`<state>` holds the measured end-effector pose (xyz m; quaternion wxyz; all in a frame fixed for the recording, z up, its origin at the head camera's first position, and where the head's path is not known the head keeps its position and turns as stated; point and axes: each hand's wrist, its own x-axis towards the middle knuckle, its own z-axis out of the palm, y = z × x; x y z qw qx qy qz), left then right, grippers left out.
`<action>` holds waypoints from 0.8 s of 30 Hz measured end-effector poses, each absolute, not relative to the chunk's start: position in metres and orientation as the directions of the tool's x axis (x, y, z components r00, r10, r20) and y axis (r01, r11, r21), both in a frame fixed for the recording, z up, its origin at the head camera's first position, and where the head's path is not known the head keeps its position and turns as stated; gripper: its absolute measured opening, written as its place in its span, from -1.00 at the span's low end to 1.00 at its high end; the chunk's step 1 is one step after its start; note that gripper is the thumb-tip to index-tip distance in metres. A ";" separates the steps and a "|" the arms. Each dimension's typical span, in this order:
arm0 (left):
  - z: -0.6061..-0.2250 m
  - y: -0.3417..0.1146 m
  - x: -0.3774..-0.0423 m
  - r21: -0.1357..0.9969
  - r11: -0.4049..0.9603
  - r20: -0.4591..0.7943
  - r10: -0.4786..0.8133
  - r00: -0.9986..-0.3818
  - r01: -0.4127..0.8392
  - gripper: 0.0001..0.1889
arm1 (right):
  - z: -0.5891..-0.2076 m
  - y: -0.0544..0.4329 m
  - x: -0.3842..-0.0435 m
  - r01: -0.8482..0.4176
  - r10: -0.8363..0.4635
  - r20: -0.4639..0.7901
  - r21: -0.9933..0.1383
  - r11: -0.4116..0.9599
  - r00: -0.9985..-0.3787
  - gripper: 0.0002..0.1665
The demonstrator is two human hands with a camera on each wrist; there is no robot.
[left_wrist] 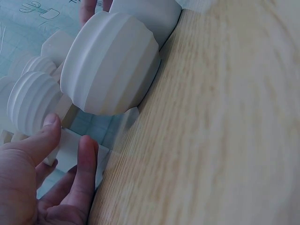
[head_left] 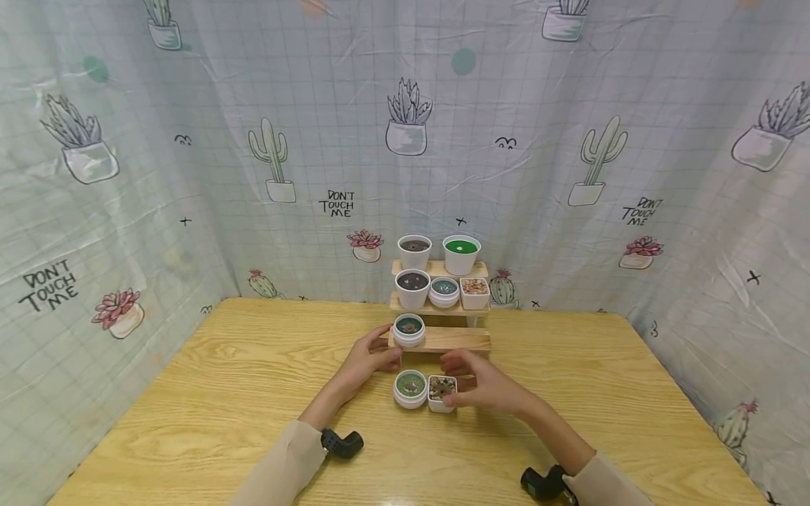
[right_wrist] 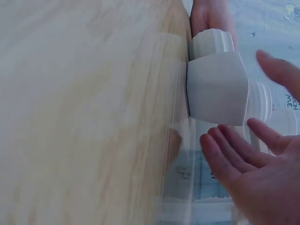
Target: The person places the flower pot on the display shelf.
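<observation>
My left hand is at the left end of the lowest wooden step. Beside it on that step sits a round ribbed white pot with a dark green top. Thumb and fingers stand apart; whether they touch the step or pot I cannot tell. On the table in front are a round ribbed white pot with a light green top and, right of it, a square white pot filled with mixed pebbles. Spread around the square pot's right side, my right hand has its thumb and fingers apart.
A stepped wooden stand rises behind. Two white pots, one with a bright green top, occupy its top step. On the middle step are a tall pot, a small ribbed pot and a square pot. A patterned curtain hangs behind.
</observation>
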<state>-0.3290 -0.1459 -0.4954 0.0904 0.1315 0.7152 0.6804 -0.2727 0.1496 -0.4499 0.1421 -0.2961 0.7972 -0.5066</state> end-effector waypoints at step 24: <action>-0.497 -0.146 -0.329 0.997 0.030 0.053 0.304 -0.951 0.066 -0.21 | -0.459 0.146 -0.272 -0.337 -0.663 0.030 -0.878 0.340 -0.748 -0.36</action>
